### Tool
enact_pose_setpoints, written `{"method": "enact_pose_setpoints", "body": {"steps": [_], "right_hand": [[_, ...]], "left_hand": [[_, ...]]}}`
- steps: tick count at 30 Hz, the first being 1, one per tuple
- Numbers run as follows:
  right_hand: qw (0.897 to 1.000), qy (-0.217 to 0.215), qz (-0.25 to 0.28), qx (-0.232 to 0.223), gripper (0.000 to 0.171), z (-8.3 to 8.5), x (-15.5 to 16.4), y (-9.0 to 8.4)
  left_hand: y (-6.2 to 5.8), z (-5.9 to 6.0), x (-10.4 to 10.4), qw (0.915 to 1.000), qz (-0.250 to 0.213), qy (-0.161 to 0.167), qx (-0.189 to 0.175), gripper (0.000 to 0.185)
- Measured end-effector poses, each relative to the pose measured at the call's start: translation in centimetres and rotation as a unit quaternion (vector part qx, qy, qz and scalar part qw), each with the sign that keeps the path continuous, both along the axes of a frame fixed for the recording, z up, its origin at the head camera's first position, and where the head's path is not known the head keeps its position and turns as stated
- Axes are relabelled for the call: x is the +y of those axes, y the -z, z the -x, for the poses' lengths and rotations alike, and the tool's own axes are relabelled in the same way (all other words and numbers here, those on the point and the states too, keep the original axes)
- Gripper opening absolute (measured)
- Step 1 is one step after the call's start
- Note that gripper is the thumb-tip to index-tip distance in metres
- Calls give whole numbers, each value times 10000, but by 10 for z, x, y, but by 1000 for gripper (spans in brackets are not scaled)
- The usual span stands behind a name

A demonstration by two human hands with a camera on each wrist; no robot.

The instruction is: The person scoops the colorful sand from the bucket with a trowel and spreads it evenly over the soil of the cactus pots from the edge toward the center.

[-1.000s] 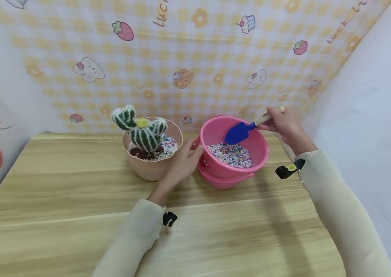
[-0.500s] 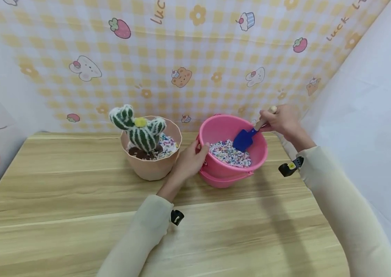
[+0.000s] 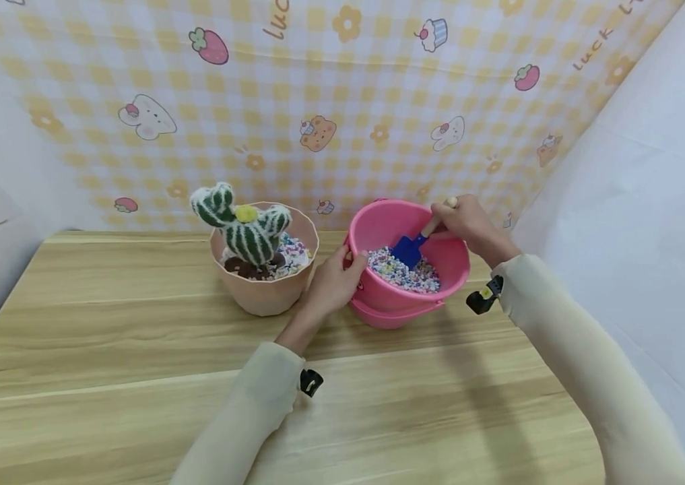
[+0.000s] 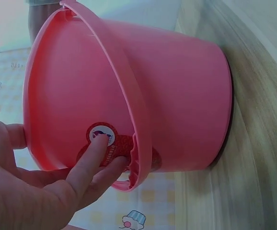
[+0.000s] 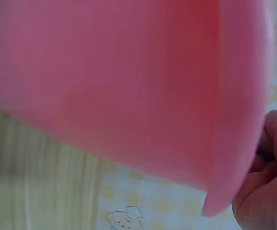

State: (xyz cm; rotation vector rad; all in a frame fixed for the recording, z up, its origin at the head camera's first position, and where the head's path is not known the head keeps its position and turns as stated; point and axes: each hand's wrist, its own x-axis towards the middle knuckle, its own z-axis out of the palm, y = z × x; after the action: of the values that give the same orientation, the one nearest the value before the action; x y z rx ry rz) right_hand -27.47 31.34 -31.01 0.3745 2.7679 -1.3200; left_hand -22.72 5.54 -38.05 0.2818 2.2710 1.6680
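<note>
A pink bucket (image 3: 451, 259) holding small multicoloured pebbles (image 3: 404, 273) stands on the wooden table (image 3: 106, 357). My right hand (image 3: 463, 222) grips the wooden handle of a small blue shovel (image 3: 407, 250), whose blade is dug into the pebbles. My left hand (image 3: 336, 279) holds the bucket's left rim, thumb over the edge; the left wrist view shows its fingers (image 4: 88, 160) pressed against the bucket's outer wall (image 4: 177, 96). The right wrist view is filled by the blurred bucket side (image 5: 119, 86), with my right hand (image 5: 268, 187) at its lower right.
Left of the bucket stands a beige pot (image 3: 266, 296) with a knitted green cactus (image 3: 245, 229), brown soil and some pebbles. A patterned backdrop (image 3: 318, 101) closes the rear, with white sheeting (image 3: 639, 202) on the right.
My right hand has lowered the shovel from above the bucket into the pebbles and shifted leftward over the rim. My left hand has closed onto the bucket's rim and stays there.
</note>
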Motion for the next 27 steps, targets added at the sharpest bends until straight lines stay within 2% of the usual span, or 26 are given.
{"method": "enact_pose_setpoints", "body": {"steps": [8, 19, 27], "right_hand": [[9942, 484, 831, -489, 39, -3, -7, 3], [9882, 660, 1186, -710, 37, -10, -15, 6], [9779, 861, 1745, -768, 34, -14, -18, 10]], "left_hand": [[4, 1, 3, 9998, -137, -100, -57, 59], [7, -1, 3, 9995, -262, -196, -49, 58], [6, -1, 6, 9994, -267, -185, -136, 59]]}}
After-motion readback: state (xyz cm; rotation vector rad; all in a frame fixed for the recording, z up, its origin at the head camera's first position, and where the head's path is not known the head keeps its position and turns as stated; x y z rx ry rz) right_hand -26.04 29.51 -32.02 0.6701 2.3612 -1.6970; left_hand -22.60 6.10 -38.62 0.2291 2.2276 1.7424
